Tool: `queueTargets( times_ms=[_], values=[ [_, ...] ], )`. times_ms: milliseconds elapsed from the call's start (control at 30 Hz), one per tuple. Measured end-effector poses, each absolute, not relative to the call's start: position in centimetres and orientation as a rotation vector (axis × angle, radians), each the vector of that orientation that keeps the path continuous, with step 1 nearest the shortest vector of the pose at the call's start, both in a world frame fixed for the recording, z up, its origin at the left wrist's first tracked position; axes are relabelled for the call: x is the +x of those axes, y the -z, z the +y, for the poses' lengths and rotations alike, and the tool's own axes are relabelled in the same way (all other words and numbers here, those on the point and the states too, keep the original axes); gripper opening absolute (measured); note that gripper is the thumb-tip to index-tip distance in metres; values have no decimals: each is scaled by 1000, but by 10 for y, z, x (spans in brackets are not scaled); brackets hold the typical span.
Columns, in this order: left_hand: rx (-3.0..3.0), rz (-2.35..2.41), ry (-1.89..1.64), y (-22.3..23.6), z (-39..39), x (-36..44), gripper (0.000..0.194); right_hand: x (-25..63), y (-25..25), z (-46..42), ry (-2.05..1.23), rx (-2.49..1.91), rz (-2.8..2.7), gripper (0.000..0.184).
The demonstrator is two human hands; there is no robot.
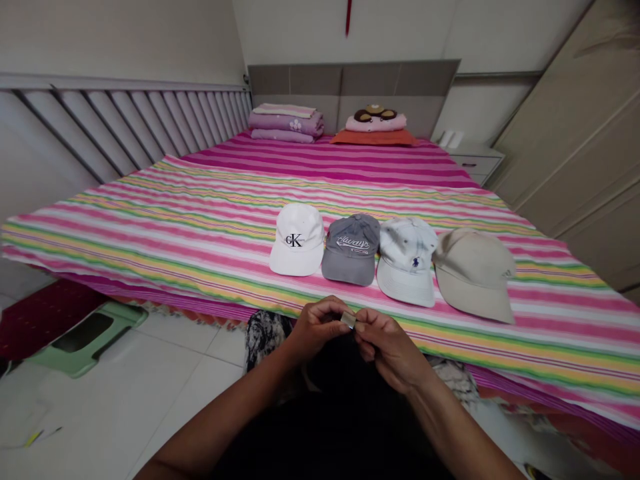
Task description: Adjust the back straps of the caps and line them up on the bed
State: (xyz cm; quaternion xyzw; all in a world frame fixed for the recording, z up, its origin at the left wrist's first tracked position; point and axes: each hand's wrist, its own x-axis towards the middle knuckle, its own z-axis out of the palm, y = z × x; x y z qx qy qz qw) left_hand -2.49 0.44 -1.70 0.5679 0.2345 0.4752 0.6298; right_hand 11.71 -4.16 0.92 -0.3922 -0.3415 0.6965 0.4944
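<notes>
My left hand (pixel 320 323) and my right hand (pixel 385 341) meet close to the bed's front edge. Both pinch a small pale, flat, shiny piece (pixel 349 320), perhaps a metal buckle, between thumbs and fingers. Beneath it is dark black cloth (pixel 335 367); whether the piece is joined to it I cannot tell. Just beyond my hands several caps lie in a row, brims towards me: a white cap (pixel 298 239) with "CK" lettering, a grey cap (pixel 351 248) with "Always", a pale mottled cap (pixel 407 260) with a small blue emblem, and a beige cap (pixel 475 273).
A striped sheet (pixel 190 220) covers the bed. Folded purple bedding (pixel 286 125) and a pink pillow (pixel 375 123) on an orange one (pixel 373 137) rest by the headboard (pixel 350 80). A green stool (pixel 83 343) stands on the floor at left, a nightstand (pixel 475 162) at far right.
</notes>
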Motion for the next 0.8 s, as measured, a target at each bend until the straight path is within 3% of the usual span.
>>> queueTargets(
  times_ms=[800],
  values=[
    [1272,549,-1042,23,3,-24,18,119,-7,-42,-1642,-985,-628,30]
  ],
)
